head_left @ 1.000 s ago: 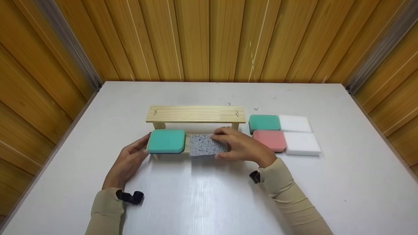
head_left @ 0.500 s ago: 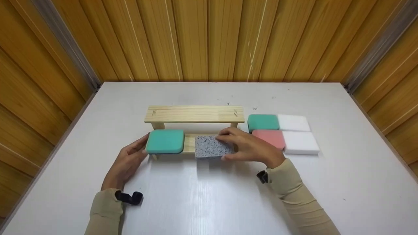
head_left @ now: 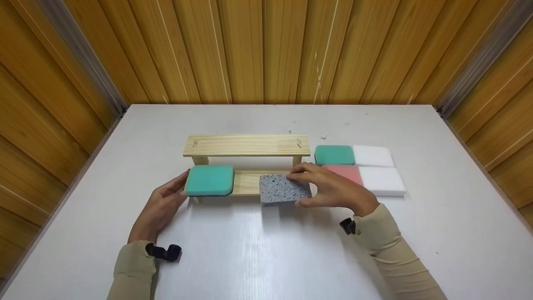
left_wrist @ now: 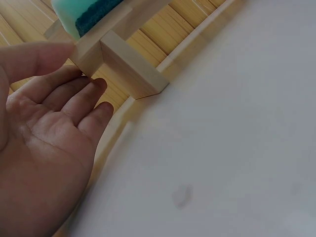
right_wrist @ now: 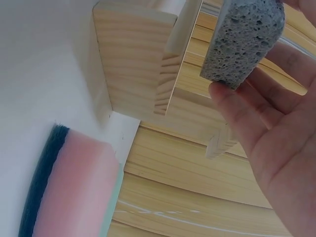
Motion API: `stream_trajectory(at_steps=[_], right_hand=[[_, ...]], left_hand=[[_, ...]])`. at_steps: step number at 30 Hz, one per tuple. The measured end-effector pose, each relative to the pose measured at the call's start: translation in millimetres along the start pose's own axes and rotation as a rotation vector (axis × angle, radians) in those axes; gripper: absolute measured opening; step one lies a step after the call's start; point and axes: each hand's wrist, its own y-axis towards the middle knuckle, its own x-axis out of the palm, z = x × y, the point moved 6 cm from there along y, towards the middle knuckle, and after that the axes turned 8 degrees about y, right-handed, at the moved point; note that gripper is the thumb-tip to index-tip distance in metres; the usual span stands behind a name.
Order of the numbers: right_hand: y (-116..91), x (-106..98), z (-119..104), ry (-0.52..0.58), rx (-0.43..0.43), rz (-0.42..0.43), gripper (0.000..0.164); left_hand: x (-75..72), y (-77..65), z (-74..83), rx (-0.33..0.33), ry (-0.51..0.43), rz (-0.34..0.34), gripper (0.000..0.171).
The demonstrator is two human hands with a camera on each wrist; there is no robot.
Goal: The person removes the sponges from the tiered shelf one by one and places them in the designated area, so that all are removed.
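Observation:
My right hand [head_left: 331, 189] pinches a grey, porous sponge [head_left: 280, 189] by its right end. The sponge is held above the front board of a pale two-step wooden rack [head_left: 245, 183] and overhangs its front edge. On the left end of that board lies a teal scouring sponge [head_left: 209, 180] with a dark underside. My left hand [head_left: 163, 204] is at the board's left end, its fingers loosely bent. In the left wrist view the thumb and index fingertips of that left hand [left_wrist: 49, 113] touch or nearly touch the board's end.
Right of the rack, on the white table [head_left: 250, 258], lie a green sponge [head_left: 334, 155], a pink sponge [head_left: 343, 173] and two white sponges [head_left: 381, 180] side by side. The rack's higher back board [head_left: 246, 146] carries nothing. Wood-patterned walls [head_left: 266, 50] enclose the table.
My right hand has moved right with the grey sponge, widening the gap between it and the teal sponge. The left hand stays at the rack's left end.

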Motion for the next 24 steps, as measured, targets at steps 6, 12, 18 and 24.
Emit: stream_trajectory(at_steps=[6,12,18,24], right_hand=[[-8.3,-4.5,2.6,-0.008,-0.031,0.008,0.058],[-16.9,-8.3,6.2,0.009,-0.046,0.019,0.058],[-24.2,-10.3,9.9,0.083,-0.014,0.017,0.061],[-31.5,-13.5,12.4,0.080,0.002,0.019,0.062]], left_hand=[[0.7,-0.3,0.7,0.002,0.021,0.003,0.064],[0.3,-0.1,0.5,-0.003,0.047,0.010,0.065],[0.5,0.1,0.2,-0.015,0.041,0.011,0.065],[0.0,0.2,-0.1,-0.015,0.045,0.014,0.064]])
